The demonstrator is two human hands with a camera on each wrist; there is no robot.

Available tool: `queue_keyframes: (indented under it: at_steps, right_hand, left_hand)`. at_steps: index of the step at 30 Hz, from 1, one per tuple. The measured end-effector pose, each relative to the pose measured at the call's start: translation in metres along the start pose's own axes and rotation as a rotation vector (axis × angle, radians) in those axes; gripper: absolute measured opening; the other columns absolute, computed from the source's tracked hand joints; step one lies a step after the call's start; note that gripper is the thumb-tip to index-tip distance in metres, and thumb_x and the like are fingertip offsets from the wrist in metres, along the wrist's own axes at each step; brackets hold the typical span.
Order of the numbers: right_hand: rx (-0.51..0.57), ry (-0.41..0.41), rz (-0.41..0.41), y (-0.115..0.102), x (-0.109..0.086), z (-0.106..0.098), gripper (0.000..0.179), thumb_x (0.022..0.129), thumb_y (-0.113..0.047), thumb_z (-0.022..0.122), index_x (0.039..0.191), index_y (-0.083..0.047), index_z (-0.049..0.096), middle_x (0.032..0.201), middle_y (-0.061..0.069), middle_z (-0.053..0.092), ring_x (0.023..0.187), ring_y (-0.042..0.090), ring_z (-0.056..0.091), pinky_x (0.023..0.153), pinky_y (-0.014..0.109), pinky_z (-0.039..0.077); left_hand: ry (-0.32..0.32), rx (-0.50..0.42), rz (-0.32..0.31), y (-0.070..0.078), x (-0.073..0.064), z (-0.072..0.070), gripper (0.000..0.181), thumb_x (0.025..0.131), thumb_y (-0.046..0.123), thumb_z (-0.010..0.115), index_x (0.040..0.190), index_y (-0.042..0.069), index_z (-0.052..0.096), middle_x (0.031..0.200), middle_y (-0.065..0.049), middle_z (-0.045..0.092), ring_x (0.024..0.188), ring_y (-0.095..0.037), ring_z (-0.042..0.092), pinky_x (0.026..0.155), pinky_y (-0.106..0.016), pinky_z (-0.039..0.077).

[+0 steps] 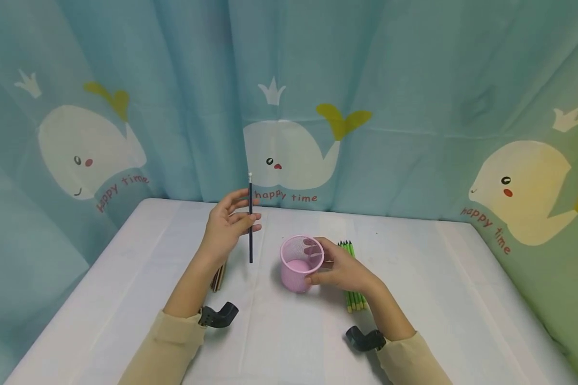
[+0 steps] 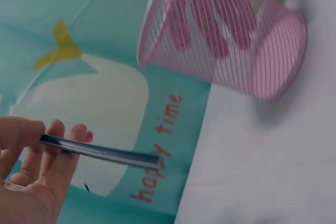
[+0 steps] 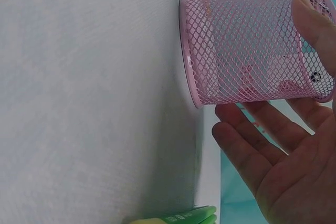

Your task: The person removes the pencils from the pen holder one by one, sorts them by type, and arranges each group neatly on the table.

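Note:
My left hand (image 1: 223, 227) pinches a dark pencil (image 1: 250, 243) between thumb and fingers. The pencil stands nearly upright above the table, with its eraser end on top. In the left wrist view, its lower part (image 2: 121, 156) juts out past the fingers toward the pink cup. My right hand (image 1: 347, 270) grips a pink mesh pencil cup (image 1: 295, 279) from the right side. Its thumb lies near the front of the rim, and the fingers show through the mesh behind. The cup's mouth faces up and nothing shows inside it. A gap separates pencil and cup.
Several green pencils (image 1: 355, 302) lie side by side on the white-covered table (image 1: 289, 342), partly under my right hand and wrist. A few brownish pencils (image 1: 218, 280) lie beside my left wrist. Behind the table hangs a blue whale-print curtain (image 1: 404, 107).

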State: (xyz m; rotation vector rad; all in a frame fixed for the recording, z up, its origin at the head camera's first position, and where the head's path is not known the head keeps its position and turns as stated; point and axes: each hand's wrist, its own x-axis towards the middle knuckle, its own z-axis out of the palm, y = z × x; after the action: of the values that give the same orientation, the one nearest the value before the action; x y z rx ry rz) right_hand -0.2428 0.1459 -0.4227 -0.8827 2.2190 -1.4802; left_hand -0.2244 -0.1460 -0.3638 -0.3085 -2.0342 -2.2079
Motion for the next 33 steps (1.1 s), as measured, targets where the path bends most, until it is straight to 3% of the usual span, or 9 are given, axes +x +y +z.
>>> queue_keyframes:
  at_steps: [7, 10, 16, 19, 26, 33]
  right_hand:
    - [-0.002, -0.002, -0.01, 0.0, 0.001, -0.001, 0.078, 0.076, -0.015, 0.087, 0.143, -0.012, 0.047, 0.137, 0.015, 0.056, 0.127, 0.033, 0.054, 0.106, 0.042, 0.051]
    - [0.009, -0.008, -0.006, 0.0, 0.001, -0.001, 0.078, 0.077, -0.015, 0.087, 0.143, -0.01, 0.046, 0.137, 0.016, 0.055, 0.128, 0.034, 0.054, 0.106, 0.042, 0.051]
    - [0.009, -0.002, -0.004, 0.001, 0.0, -0.001, 0.078, 0.077, -0.015, 0.087, 0.143, -0.009, 0.046, 0.137, 0.017, 0.056, 0.126, 0.036, 0.054, 0.106, 0.043, 0.051]
    - [0.0, 0.0, 0.003, 0.0, 0.0, -0.001, 0.078, 0.077, -0.016, 0.087, 0.143, -0.011, 0.046, 0.137, 0.015, 0.056, 0.126, 0.034, 0.055, 0.105, 0.042, 0.051]
    - [-0.002, -0.007, 0.005, 0.0, 0.0, 0.001, 0.079, 0.076, -0.015, 0.087, 0.144, -0.01, 0.046, 0.137, 0.016, 0.056, 0.126, 0.034, 0.055, 0.105, 0.042, 0.052]
    - [-0.012, 0.005, 0.011, -0.001, 0.0, 0.0, 0.079, 0.076, -0.016, 0.087, 0.144, -0.012, 0.046, 0.137, 0.014, 0.056, 0.126, 0.033, 0.055, 0.105, 0.041, 0.051]
  left_hand:
    - [0.039, 0.155, -0.097, -0.013, 0.006, -0.012, 0.057, 0.096, -0.004, 0.059, 0.148, 0.01, 0.042, 0.133, -0.019, 0.051, 0.107, -0.03, 0.061, 0.084, -0.033, 0.062]
    - [0.018, 0.221, -0.14, -0.022, 0.007, -0.016, 0.056, 0.095, -0.004, 0.06, 0.147, 0.01, 0.042, 0.133, -0.021, 0.051, 0.11, -0.038, 0.059, 0.082, -0.033, 0.063]
    - [-0.031, 0.256, -0.2, -0.032, 0.008, -0.019, 0.059, 0.094, -0.006, 0.059, 0.148, 0.006, 0.041, 0.133, -0.025, 0.047, 0.11, -0.044, 0.06, 0.078, -0.034, 0.063]
    - [-0.025, 0.312, -0.234, -0.036, 0.009, -0.022, 0.058, 0.093, -0.005, 0.06, 0.147, 0.006, 0.043, 0.131, -0.024, 0.051, 0.105, -0.041, 0.063, 0.074, -0.034, 0.063]
    - [-0.003, 0.551, -0.283, -0.046, 0.008, -0.027, 0.054, 0.092, 0.001, 0.064, 0.144, 0.005, 0.048, 0.123, -0.022, 0.061, 0.087, -0.024, 0.069, 0.067, -0.034, 0.061]
    - [-0.011, 0.694, -0.293, -0.05, 0.007, -0.03, 0.055, 0.09, 0.004, 0.069, 0.142, 0.004, 0.05, 0.118, -0.021, 0.064, 0.079, -0.025, 0.065, 0.058, -0.029, 0.059]
